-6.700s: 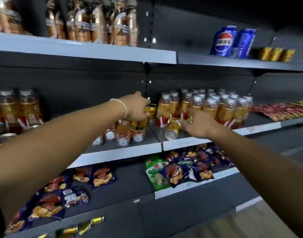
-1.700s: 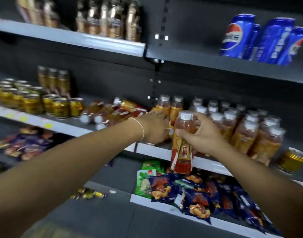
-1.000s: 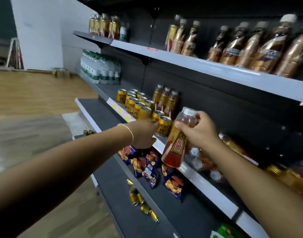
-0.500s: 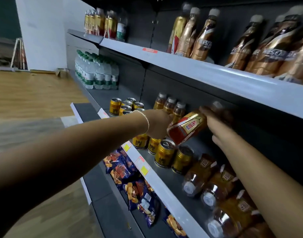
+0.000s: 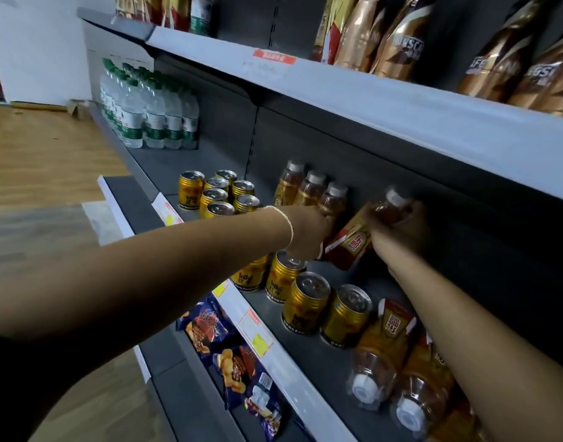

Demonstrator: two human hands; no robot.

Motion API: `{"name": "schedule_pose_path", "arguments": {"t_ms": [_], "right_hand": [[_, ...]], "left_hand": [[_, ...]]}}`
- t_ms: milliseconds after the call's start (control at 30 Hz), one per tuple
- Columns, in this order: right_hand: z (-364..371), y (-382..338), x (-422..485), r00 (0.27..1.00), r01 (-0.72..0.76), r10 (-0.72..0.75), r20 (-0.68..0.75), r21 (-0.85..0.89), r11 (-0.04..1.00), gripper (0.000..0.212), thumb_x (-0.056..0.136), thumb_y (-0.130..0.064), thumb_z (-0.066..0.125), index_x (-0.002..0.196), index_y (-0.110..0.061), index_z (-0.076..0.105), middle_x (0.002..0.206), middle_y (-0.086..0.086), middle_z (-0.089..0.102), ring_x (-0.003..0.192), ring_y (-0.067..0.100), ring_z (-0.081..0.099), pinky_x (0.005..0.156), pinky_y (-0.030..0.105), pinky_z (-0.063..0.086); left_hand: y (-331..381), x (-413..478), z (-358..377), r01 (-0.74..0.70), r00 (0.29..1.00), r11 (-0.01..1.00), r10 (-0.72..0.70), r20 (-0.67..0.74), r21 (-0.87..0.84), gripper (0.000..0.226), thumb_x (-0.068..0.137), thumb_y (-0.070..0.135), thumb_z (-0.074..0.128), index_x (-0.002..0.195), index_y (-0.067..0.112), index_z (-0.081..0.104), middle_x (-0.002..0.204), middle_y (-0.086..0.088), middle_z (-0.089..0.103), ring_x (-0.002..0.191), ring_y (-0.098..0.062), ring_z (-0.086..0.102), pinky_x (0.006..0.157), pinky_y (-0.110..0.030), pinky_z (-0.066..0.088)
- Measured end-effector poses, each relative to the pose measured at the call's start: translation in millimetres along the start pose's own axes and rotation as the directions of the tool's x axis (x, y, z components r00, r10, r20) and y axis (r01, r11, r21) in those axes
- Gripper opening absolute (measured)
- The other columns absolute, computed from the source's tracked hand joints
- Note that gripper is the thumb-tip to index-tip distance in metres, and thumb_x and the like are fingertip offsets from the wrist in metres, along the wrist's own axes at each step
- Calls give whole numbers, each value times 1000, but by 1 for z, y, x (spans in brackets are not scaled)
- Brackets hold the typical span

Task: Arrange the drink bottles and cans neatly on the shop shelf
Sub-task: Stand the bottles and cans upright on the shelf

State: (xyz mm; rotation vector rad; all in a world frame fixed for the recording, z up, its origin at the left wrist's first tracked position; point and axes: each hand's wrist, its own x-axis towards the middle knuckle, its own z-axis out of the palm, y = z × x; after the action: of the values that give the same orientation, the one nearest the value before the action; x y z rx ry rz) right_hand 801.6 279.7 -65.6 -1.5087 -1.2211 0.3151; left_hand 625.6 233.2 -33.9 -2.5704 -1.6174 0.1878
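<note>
**Right hand grips tilted bottle beside the bottle row**

Landmark is the bottle row [image 5: 312, 189]: three upright tea bottles with white caps, at the back of the shelf [image 5: 324, 368].

The right hand [image 5: 401, 231] is just right of the row, fingers wrapped round the upper part of a bottle [image 5: 350, 247]. This bottle is tilted, with its cap up and away from the row and its red-label end down toward the row. Cannot tell whether its base touches the shelf.

The left hand [image 5: 308, 231] is in front of the row's lower half and covers it, right against the bottle's label end. Its fingers are hidden behind the wrist, so cannot tell if it holds anything. A thin bracelet [image 5: 289, 226] is on that wrist.

- Far cans [image 5: 216, 193]: gold, upright and clustered, left of the row on the same shelf.
- Near cans [image 5: 305, 301]: gold, upright in a line, in front of the row toward the shelf edge.
- Fallen bottles [image 5: 379, 362]: same tea kind, lying on their sides with caps toward the shelf edge, further from the row than the near cans.
- Water bottles [image 5: 146, 113]: well left of the row, beyond the far cans.
- Coffee bottles [image 5: 398, 36]: on the top shelf [image 5: 401, 122], above the row.
- Snack packs [image 5: 210, 330]: one shelf below the row.
</note>
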Motion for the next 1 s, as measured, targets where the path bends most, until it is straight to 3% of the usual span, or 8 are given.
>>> {"name": "schedule_pose_path", "arguments": {"t_ms": [100, 233, 467, 700, 833, 1000], "right_hand": [[14, 3, -1, 998, -58, 57, -22, -70, 996, 71, 73, -40, 85, 131, -16, 53, 129, 8, 63, 114, 28, 62, 83, 30, 42], [33, 3, -3, 994, -113, 112, -13, -141, 984, 81, 77, -39, 83, 144, -13, 44, 140, 11, 56, 125, 30, 56, 93, 31, 42], [59, 3, -3, 987, -160, 150, -56, -293, 943, 75, 76, -41, 83, 137, -13, 51, 132, 12, 61, 118, 29, 61, 84, 25, 42], [82, -2, -17, 986, -146, 101, -130, -407, 902, 59, 82, -39, 79, 127, -10, 55, 121, 13, 63, 108, 30, 62, 82, 27, 42], [86, -14, -17, 947, -312, 311, -83, -474, 823, 48, 91, -49, 66, 117, -9, 60, 98, 9, 64, 84, 20, 60, 74, 30, 44], [78, -25, -20, 908, -351, 415, -60, -651, 673, 52, 97, -50, 54, 119, -3, 60, 114, 16, 64, 98, 27, 60, 79, 32, 45]], "left_hand": [[-12, 8, 8, -45, 999, 996, 43, 28, 80, 52, 92, 18, 51, 142, 4, 43, 142, -16, 50, 131, -32, 46, 105, -43, 45], [-32, 14, 17, -112, 993, 992, 113, -12, 63, 60, 93, 20, 55, 146, 4, 35, 144, -14, 47, 130, -30, 46, 103, -42, 46], [-68, 29, 29, -295, 954, 955, 293, -59, -29, 61, 96, 28, 53, 150, 8, 30, 152, -12, 38, 138, -28, 38, 110, -43, 38], [-103, 32, 44, -490, 864, 872, 486, -129, -3, 51, 102, 37, 40, 142, 6, 44, 148, -13, 41, 134, -27, 39, 106, -36, 36], [-120, 36, 50, -530, 845, 845, 520, -124, -74, 50, 103, 35, 39, 145, 8, 38, 149, -13, 41, 135, -28, 39, 106, -37, 36], [-133, 43, 60, -565, 825, 812, 558, -91, -145, 56, 103, 43, 33, 149, 11, 32, 152, -12, 37, 136, -31, 39, 106, -41, 36]]}}
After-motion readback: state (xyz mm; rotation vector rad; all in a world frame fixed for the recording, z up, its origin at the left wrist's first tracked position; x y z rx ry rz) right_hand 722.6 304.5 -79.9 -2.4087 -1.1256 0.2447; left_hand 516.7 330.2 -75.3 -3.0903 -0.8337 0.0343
